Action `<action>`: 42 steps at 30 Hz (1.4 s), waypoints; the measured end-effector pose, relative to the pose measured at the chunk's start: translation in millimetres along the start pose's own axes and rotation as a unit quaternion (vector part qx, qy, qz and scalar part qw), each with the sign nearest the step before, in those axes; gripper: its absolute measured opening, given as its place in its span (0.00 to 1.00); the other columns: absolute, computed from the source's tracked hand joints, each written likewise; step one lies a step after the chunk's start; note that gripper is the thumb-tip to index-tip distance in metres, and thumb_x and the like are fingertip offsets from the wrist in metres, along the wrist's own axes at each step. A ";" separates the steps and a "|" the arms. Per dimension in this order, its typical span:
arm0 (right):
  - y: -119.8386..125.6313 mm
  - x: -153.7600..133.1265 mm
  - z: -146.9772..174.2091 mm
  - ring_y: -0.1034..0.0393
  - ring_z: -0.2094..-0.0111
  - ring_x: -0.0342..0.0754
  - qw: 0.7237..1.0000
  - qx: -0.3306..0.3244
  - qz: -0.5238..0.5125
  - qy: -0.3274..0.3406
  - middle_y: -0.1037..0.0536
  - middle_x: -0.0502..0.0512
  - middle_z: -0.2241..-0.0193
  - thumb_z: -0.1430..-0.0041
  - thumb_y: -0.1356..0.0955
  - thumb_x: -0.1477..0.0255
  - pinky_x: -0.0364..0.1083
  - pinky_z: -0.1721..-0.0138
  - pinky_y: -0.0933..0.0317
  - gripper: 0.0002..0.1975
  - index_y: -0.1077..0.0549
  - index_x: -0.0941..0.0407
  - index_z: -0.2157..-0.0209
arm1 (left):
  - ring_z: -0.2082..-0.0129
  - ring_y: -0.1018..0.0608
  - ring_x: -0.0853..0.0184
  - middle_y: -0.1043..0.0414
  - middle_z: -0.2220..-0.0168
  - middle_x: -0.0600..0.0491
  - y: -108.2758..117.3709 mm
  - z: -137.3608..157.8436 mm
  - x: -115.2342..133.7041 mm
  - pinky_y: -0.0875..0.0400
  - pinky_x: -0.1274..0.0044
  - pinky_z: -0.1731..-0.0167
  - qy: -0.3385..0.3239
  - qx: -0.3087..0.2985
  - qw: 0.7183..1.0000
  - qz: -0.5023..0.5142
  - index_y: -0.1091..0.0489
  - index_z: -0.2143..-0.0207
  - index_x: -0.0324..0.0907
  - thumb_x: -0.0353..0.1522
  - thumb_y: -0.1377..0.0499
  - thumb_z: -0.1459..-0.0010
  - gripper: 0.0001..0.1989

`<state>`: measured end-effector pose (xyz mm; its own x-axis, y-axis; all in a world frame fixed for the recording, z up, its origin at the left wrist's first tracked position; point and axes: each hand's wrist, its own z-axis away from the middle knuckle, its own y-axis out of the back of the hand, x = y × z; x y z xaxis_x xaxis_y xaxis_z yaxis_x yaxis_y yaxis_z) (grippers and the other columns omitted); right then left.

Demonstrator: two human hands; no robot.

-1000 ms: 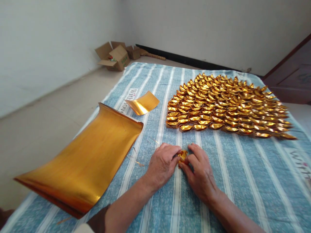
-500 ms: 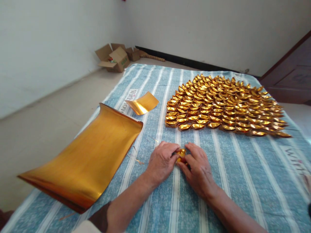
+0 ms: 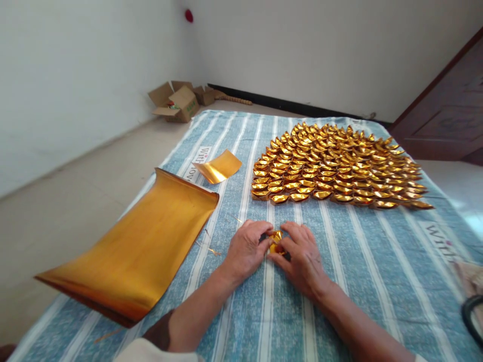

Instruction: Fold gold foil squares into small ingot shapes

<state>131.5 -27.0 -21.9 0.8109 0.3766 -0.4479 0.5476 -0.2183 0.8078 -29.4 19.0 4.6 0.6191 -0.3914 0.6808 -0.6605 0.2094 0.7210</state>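
Observation:
Between my fingertips, low over the striped cloth (image 3: 247,301), is a small folded gold paper ingot (image 3: 276,243). My left hand (image 3: 249,247) pinches its left side with thumb and fingers. On the right, my right hand (image 3: 301,254) grips the other side, its thumb at the near edge. Fingers cover much of the paper, so its full shape is hidden. Beyond my hands, finished-looking gold paper ingots (image 3: 335,168) sit in packed rows. To the left lies a large stack of gold foil paper sheets (image 3: 136,246), curled at its ends. A single curved gold sheet (image 3: 221,168) rests past it.
Thin gold scraps (image 3: 213,250) lie on the cloth between the stack and my left hand. Open cardboard boxes (image 3: 184,103) stand on the floor at the far left. A dark curved object (image 3: 470,311) shows at the right edge. A brown door (image 3: 449,120) is at the right.
The view has shifted slightly, showing more of the wall and the right edge. Both hands stay on the ingot, and the fingers have moved a little, with dark gaps now showing beside it.

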 end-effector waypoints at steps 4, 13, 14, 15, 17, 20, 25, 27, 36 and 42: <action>1.4 7.0 0.4 0.35 0.49 0.55 0.999 -0.003 -0.043 -0.001 0.27 0.57 0.53 0.43 0.31 0.70 0.59 0.47 0.43 0.03 0.27 0.53 0.71 | 0.62 0.26 0.65 0.25 0.67 0.56 0.6 -1.4 0.4 0.30 0.73 0.61 0.002 -0.001 1.000 0.009 0.29 0.63 0.44 0.23 0.39 0.49 0.11; 2.2 9.4 0.7 0.42 0.43 0.60 0.999 -0.008 -0.021 -0.024 0.31 0.60 0.49 0.46 0.29 0.70 0.62 0.46 0.44 0.03 0.26 0.54 0.71 | 0.62 0.25 0.64 0.23 0.66 0.55 1.0 -4.9 -1.6 0.31 0.71 0.61 0.004 -0.011 1.000 -0.004 0.29 0.63 0.43 0.23 0.39 0.50 0.11; 2.8 12.3 1.0 0.42 0.43 0.59 0.999 -0.010 -0.034 -0.024 0.31 0.59 0.49 0.46 0.30 0.71 0.62 0.46 0.44 0.03 0.26 0.54 0.71 | 0.63 0.24 0.64 0.23 0.66 0.55 1.0 -5.3 -1.3 0.31 0.71 0.61 0.003 -0.011 1.000 -0.008 0.29 0.63 0.43 0.23 0.39 0.51 0.11; 3.3 14.9 1.2 0.42 0.42 0.58 0.999 -0.012 -0.046 -0.023 0.31 0.58 0.49 0.46 0.30 0.71 0.61 0.46 0.45 0.02 0.26 0.54 0.72 | 0.63 0.24 0.64 0.23 0.66 0.55 1.1 -5.8 -1.0 0.31 0.71 0.62 0.003 -0.010 1.000 -0.013 0.29 0.64 0.43 0.23 0.39 0.51 0.11; 4.5 18.4 1.0 0.42 0.42 0.58 0.998 -0.016 -0.060 -0.027 0.31 0.58 0.49 0.46 0.30 0.73 0.61 0.45 0.45 0.02 0.26 0.54 0.72 | 0.64 0.24 0.64 0.23 0.67 0.55 1.3 -7.2 -0.7 0.31 0.71 0.62 0.001 -0.011 1.000 -0.016 0.29 0.64 0.43 0.24 0.40 0.52 0.11; 6.6 18.1 -1.6 0.41 0.43 0.57 0.997 -0.021 -0.060 -0.040 0.30 0.58 0.49 0.48 0.29 0.74 0.59 0.45 0.45 0.02 0.26 0.54 0.72 | 0.63 0.23 0.63 0.22 0.66 0.54 2.8 -10.9 -1.2 0.30 0.71 0.60 0.001 -0.023 1.000 -0.011 0.29 0.62 0.43 0.25 0.40 0.52 0.12; 11.7 16.7 -10.4 0.40 0.45 0.54 0.997 -0.034 -0.047 -0.055 0.29 0.57 0.51 0.49 0.26 0.70 0.54 0.46 0.45 0.05 0.25 0.55 0.74 | 0.61 0.22 0.61 0.23 0.64 0.53 7.6 -22.8 -3.0 0.30 0.68 0.57 0.010 -0.070 0.997 -0.014 0.31 0.58 0.43 0.32 0.42 0.51 0.15; 14.4 16.0 -12.9 0.40 0.46 0.53 0.997 -0.037 -0.038 -0.054 0.29 0.57 0.51 0.48 0.27 0.65 0.53 0.47 0.45 0.08 0.25 0.55 0.74 | 0.60 0.23 0.59 0.23 0.63 0.51 9.1 -27.8 -3.5 0.31 0.66 0.55 0.010 -0.073 0.996 -0.040 0.31 0.56 0.43 0.36 0.42 0.51 0.18; 18.5 3.7 -15.3 0.40 0.51 0.53 0.997 -0.037 0.025 -0.068 0.29 0.58 0.56 0.47 0.28 0.61 0.51 0.50 0.45 0.13 0.27 0.57 0.68 | 0.62 0.25 0.58 0.27 0.64 0.48 15.3 -44.3 1.5 0.32 0.69 0.59 -0.025 -0.131 0.979 -0.157 0.28 0.63 0.41 0.40 0.44 0.53 0.16; 19.9 4.0 -13.3 0.39 0.55 0.51 0.997 -0.035 0.018 -0.070 0.29 0.57 0.59 0.46 0.29 0.62 0.50 0.53 0.46 0.13 0.27 0.58 0.67 | 0.67 0.26 0.62 0.28 0.70 0.52 19.3 -56.3 8.0 0.35 0.74 0.65 -0.008 -0.190 0.967 -0.171 0.27 0.69 0.42 0.38 0.45 0.54 0.12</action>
<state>142.9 -17.9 -2.5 0.8535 0.2400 -0.4626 0.5053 -0.1644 0.8471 -13.3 70.4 31.2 0.7653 -0.5087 0.3943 -0.2129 0.3780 0.9010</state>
